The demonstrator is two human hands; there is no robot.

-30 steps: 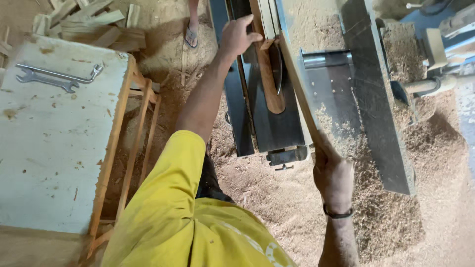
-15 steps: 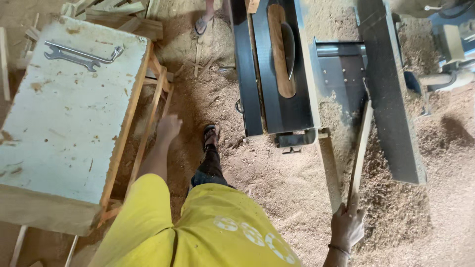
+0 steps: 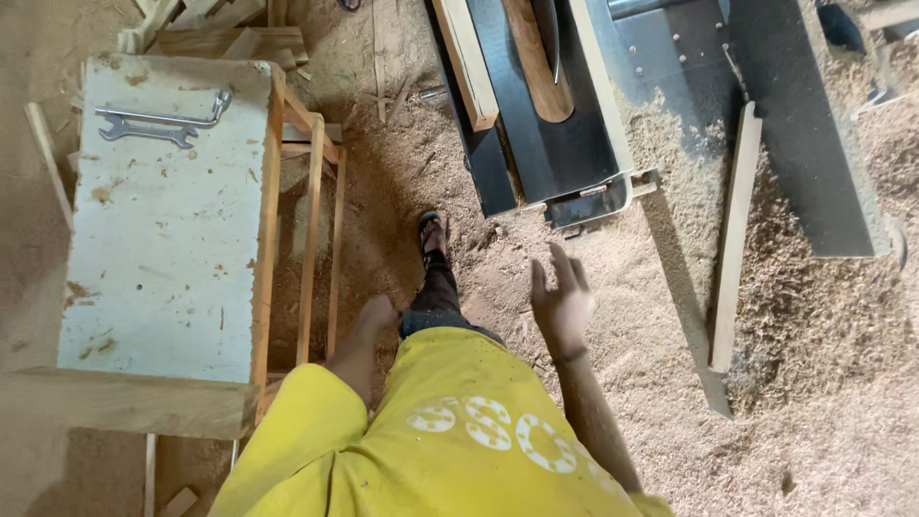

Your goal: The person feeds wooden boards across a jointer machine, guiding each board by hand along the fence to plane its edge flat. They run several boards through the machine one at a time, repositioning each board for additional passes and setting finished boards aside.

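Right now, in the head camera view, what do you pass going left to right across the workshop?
Wrench on the pale table → left hand → right hand → loose wooden strip → sawdust pile.

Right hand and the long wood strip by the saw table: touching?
Apart. The head view shows the right hand open over sawdust, with a clear stretch of floor between it and the wood strip.

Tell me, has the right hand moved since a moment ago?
Yes. The right hand has let go of the plank leaning by the saw table and drawn back, open.
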